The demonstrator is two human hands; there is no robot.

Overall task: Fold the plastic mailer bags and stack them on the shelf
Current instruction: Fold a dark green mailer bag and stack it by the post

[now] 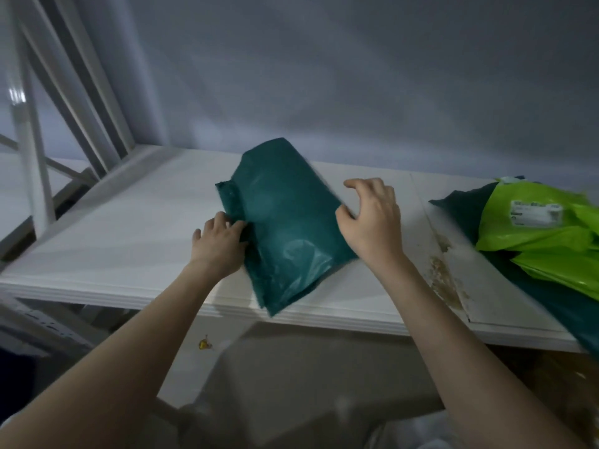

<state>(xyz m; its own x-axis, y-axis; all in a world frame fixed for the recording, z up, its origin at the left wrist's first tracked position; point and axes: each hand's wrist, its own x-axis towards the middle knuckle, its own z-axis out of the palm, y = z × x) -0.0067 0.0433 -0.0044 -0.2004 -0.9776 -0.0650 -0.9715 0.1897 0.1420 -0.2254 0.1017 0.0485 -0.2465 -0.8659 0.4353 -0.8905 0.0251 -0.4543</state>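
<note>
A dark teal mailer bag (282, 222) lies folded on the white shelf (129, 234), its near corner hanging over the front edge. My left hand (218, 244) grips the bag's left edge, fingers curled on the plastic. At the bag's right edge is my right hand (372, 222), the thumb touching the plastic and the other fingers spread and lifted above the shelf. The top of the bag is blurred.
A pile of lime green mailer bags (544, 231) over dark teal ones (564, 306) sits at the shelf's right end. Brown stains (444, 280) mark the shelf near a seam. White shelf uprights (29, 150) stand at the left. A grey wall is behind.
</note>
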